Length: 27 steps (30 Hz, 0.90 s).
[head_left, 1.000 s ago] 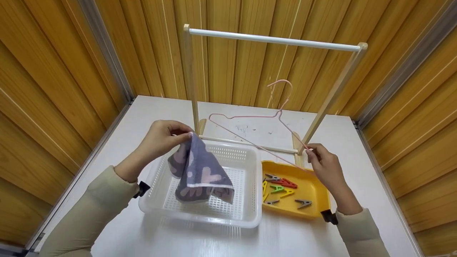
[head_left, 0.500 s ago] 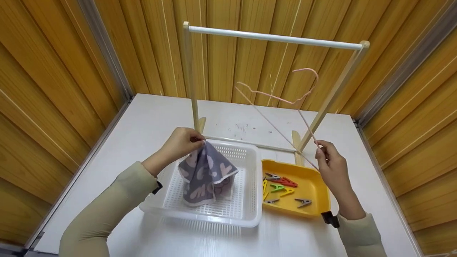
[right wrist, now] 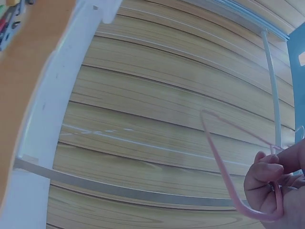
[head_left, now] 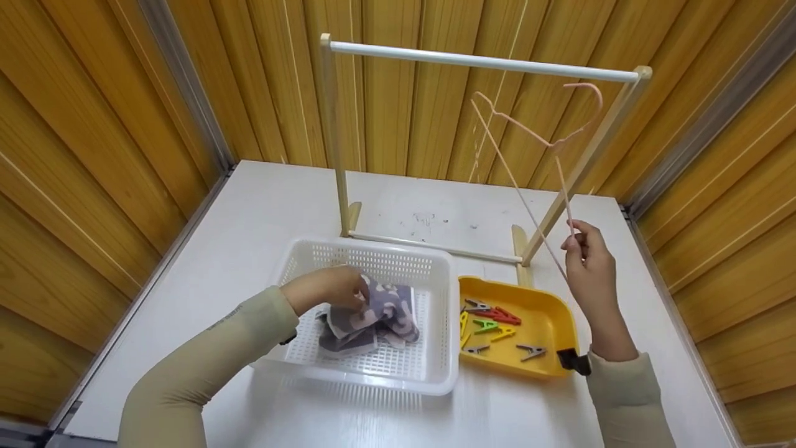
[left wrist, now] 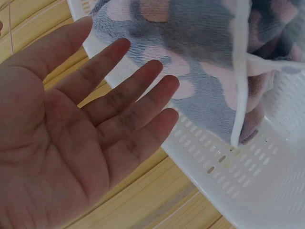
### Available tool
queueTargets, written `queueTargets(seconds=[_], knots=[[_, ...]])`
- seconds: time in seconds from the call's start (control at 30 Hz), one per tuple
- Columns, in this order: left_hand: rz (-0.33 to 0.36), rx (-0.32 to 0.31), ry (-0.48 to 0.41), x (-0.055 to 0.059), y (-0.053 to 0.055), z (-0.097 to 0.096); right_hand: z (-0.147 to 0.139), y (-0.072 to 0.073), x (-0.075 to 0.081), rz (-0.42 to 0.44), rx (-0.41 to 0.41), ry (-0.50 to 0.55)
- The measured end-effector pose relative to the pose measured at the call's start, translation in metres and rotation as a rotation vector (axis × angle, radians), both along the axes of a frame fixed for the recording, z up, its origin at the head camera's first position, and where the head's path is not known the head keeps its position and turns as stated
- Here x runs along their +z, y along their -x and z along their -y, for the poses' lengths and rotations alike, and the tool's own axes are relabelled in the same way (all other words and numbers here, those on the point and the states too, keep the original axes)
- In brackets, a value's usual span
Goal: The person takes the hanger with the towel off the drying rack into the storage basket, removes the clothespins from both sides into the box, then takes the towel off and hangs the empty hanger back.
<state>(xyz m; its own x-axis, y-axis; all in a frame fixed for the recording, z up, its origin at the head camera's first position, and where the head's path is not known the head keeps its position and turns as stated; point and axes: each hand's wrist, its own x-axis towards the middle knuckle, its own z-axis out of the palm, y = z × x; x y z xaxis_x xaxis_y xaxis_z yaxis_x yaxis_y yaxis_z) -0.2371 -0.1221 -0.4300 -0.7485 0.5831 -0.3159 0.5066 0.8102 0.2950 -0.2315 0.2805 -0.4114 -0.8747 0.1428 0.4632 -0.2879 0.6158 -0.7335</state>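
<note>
A small grey-purple towel (head_left: 395, 305) with pink shapes and white edging lies crumpled in the white perforated basket (head_left: 367, 381). My left hand (head_left: 329, 289) is over the towel's left part in the head view. The left wrist view shows that hand (left wrist: 81, 138) with its fingers spread and nearly straight beside the towel (left wrist: 205, 62), holding nothing. On the right, my right hand (head_left: 591, 267) grips a pink wire clothes hanger (head_left: 551, 145) by one lower corner, its hook pointing up. In the right wrist view, thumb and fingers curl round the hanger (right wrist: 220, 164).
A drying rack with a white top bar (head_left: 485, 60) and wooden posts stands behind the basket. To the basket's right is a yellow tray (head_left: 553, 317) with several clothespins (head_left: 497, 315) inside. Wood-patterned walls enclose the white table (head_left: 217, 205) at the back and sides.
My left hand has lowered the towel into the basket and let it go; the towel has slumped into a heap. My right hand has raised the hanger and moved it right.
</note>
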Motion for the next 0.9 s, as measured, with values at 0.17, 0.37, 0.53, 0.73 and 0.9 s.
queueTargets(seconds=[0.17,0.37,0.53,0.73,0.9], knots=[[-0.048,0.017,-0.130,0.016,-0.010,0.004,-0.004,0.009,0.011,0.031,-0.035,0.006],[-0.094,0.019,-0.245,0.031,-0.020,0.016,-0.012,0.018,0.022,0.019,-0.067,-0.018],[-0.098,0.046,-0.271,0.027,-0.025,0.026,-0.016,0.023,0.024,0.078,-0.069,-0.055],[-0.111,0.054,-0.270,0.029,-0.030,0.030,-0.021,0.025,0.020,0.100,-0.096,-0.103],[-0.132,0.115,-0.275,0.035,-0.032,0.030,-0.025,0.024,0.023,0.106,-0.128,-0.171]])
